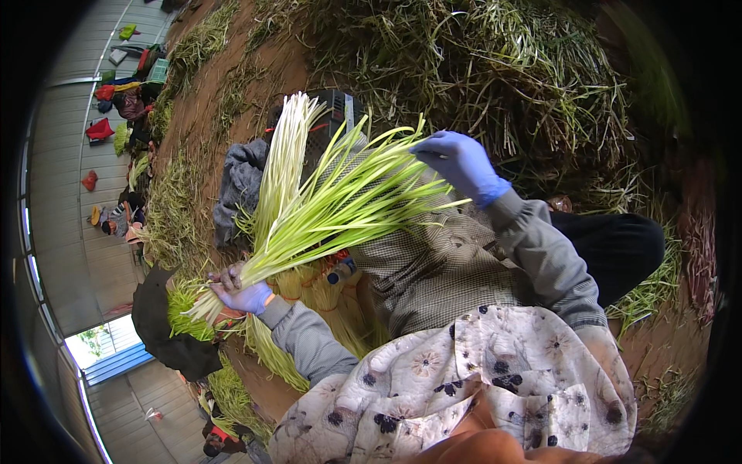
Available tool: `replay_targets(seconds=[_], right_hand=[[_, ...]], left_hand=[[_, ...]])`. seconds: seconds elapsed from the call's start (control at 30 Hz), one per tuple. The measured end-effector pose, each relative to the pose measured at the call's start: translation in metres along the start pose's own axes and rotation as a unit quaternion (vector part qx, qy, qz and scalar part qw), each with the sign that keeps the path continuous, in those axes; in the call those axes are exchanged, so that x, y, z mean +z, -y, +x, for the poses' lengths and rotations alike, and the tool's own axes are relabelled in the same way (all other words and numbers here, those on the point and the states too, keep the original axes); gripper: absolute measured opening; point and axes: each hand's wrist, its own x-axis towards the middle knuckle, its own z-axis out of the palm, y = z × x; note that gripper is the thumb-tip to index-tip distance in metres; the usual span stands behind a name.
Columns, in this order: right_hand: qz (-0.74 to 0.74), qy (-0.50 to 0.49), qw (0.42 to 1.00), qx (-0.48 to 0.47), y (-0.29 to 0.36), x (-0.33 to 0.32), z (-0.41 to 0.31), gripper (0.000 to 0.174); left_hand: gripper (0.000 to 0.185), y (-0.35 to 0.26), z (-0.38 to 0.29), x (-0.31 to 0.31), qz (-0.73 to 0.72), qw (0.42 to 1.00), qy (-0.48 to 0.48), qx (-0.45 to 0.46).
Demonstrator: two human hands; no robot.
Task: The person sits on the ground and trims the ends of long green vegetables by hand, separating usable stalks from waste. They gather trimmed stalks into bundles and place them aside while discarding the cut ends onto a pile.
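Note:
My left hand (pixel 246 294), in a blue-purple glove with dirty fingers, grips a bunch of long, pale green, chive-like leaves (pixel 353 203) near its white stem ends. The leaves fan out to the upper right across my checked apron (pixel 435 272). At their tips is my gloved right hand (pixel 461 165), its fingers bent; whether they pinch any leaf I cannot tell. Behind the bunch lies another bundle with white stalks (pixel 287 139), its upper end against a dark plastic crate (pixel 333 116). Tied yellowish bundles (pixel 324 301) lie below, partly hidden by my left arm.
A heap of leaf waste (pixel 464 69) rises beyond my right hand. A dark grey cloth (pixel 239 185) lies left of the white stalks, and a plastic bottle (pixel 342 271) by the tied bundles. Several people sit farther off, one in a striped top (pixel 119 220), along the metal-walled shed (pixel 64 145).

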Motion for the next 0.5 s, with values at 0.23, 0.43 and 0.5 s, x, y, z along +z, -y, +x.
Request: replay_targets(seconds=[0.23,0.43,0.5], right_hand=[[-0.147,0.105,0.983,-0.030,-0.003,0.051,0.021,0.012],[0.316,0.046,0.917,0.237,-0.030,0.035,-0.011,0.017],[0.356,-0.027,0.898,0.257,-0.048,0.007,-0.014,0.019]], left_hand=[[0.029,0.003,-0.003,0.001,-0.013,1.000,-0.015,0.019],[0.030,-0.006,-0.006,-0.001,0.010,0.999,0.029,0.025],[0.029,-0.012,-0.006,-0.003,-0.018,0.999,0.036,0.016]])
